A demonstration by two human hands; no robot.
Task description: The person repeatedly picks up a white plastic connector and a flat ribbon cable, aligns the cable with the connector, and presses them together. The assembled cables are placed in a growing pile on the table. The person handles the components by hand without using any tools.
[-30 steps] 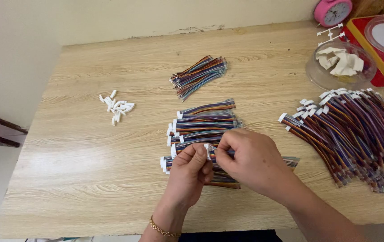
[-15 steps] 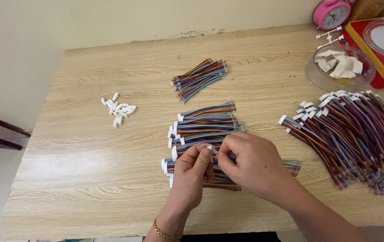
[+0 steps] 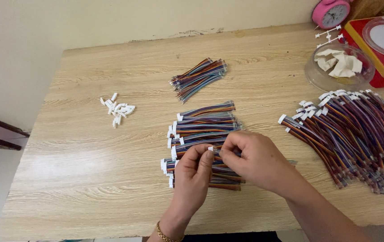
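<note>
A small white plastic connector [image 3: 210, 149] is pinched between thumb and forefinger of the left hand [image 3: 193, 177], while the right hand [image 3: 251, 157] is closed around the multicoloured ribbon-wire lead [image 3: 226, 152] whose end meets it. Directly beneath lies a stack of finished leads with white plugs [image 3: 201, 130] on the pale wooden surface [image 3: 88, 179]. A judgement: work seems well underway, since a large heap of leads [image 3: 353, 134] is seen to the right, a bare-ended bundle [image 3: 198, 77] beyond, and loose white connectors [image 3: 116, 110] to the left.
</note>
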